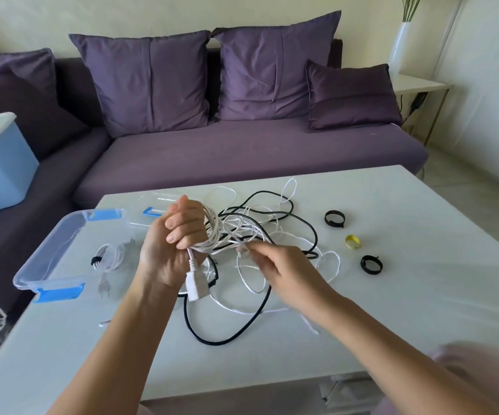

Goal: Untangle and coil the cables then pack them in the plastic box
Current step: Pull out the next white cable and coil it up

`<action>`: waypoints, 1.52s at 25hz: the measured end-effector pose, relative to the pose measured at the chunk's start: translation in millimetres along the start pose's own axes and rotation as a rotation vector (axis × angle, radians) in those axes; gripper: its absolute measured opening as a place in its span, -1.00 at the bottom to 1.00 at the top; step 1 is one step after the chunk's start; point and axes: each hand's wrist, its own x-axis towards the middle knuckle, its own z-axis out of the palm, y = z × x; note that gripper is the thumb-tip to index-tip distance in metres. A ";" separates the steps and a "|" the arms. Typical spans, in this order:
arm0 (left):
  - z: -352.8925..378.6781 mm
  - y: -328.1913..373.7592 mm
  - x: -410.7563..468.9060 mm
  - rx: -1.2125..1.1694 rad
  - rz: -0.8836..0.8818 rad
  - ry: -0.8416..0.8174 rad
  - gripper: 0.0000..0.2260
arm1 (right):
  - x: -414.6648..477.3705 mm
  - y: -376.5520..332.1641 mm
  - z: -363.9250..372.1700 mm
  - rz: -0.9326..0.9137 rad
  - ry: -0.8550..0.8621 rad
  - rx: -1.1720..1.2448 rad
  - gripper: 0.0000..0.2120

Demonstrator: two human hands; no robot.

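White cable (212, 232) is being wound into loops around the left hand (179, 235), which is clamped shut on the bundle, connector (196, 287) dangling below. The right hand (267, 265), just at 3 o'clock of it, is pinched on a thin white strand (242, 245). Looks light and floppy, so it'll probably snag on the black cable (242, 324) lying through the pile; better gripped near the plug end. One tied coil (107, 259) is already sat in the plastic box (44, 259) at 9 o'clock on the table (392, 295). Straps (334, 218) wait at 3 o'clock.
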 end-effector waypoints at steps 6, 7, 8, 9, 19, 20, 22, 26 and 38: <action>-9.3 -23.6 19.0 1.721 0.528 0.602 -0.77 | -12.0 -9.1 9.9 -0.113 -0.268 -0.238 -0.78; -14.4 -31.2 19.7 2.086 0.511 0.549 -0.79 | -11.5 -10.7 8.4 -0.116 -0.286 -0.235 -0.78; -20.0 -36.0 18.9 2.310 0.453 0.449 -0.78 | -10.6 -13.2 4.7 -0.107 -0.308 -0.221 -0.78; -21.9 -40.0 18.4 2.408 0.366 0.359 -0.76 | -9.6 -14.9 -0.9 -0.101 -0.327 -0.206 -0.80; -0.2 -49.3 15.7 1.158 -0.600 0.073 -0.52 | 2.7 6.4 -93.2 0.013 -0.018 -0.125 -0.89; -0.8 -46.3 15.9 1.006 -0.663 -0.020 -0.56 | 3.5 9.6 -95.9 0.008 0.024 -0.165 -0.89; 0.3 -37.6 12.9 0.656 -0.727 -0.251 -0.65 | 5.4 17.9 -102.3 0.023 0.149 -0.246 -0.93; 3.9 -16.9 1.2 0.183 -0.404 -0.380 -0.70 | 9.9 39.6 -116.7 0.096 0.324 -0.286 -0.86; -6.3 2.5 12.8 0.554 0.653 0.432 -0.83 | 0.2 12.6 -35.7 0.052 -0.287 -0.179 -0.83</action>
